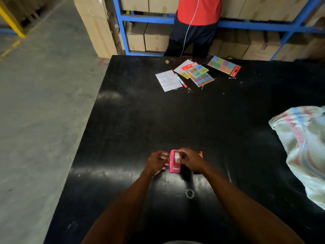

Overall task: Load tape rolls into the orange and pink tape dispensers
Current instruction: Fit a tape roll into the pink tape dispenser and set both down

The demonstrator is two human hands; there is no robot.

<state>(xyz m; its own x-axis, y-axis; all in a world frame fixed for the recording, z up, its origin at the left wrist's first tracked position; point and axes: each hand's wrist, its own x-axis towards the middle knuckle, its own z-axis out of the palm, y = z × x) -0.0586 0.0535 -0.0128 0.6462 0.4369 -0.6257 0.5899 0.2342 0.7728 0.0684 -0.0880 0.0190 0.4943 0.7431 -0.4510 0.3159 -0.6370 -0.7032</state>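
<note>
The pink tape dispenser (174, 167) stands on the black table (175, 117) between my two hands. A clear tape roll (177, 157) sits in its top. My left hand (157, 162) grips the dispenser's left side. My right hand (190, 160) has its fingers closed on the roll from the right. A corner of the orange tape dispenser (200, 154) shows behind my right hand; the rest of it is hidden.
A small black ring (189, 193) lies near my right forearm. Sticker sheets (200, 74), a white label sheet (168, 80) and an orange marker (180, 80) lie at the far edge. A woven sack (304, 147) fills the right side. A person in red (197, 23) stands beyond the table.
</note>
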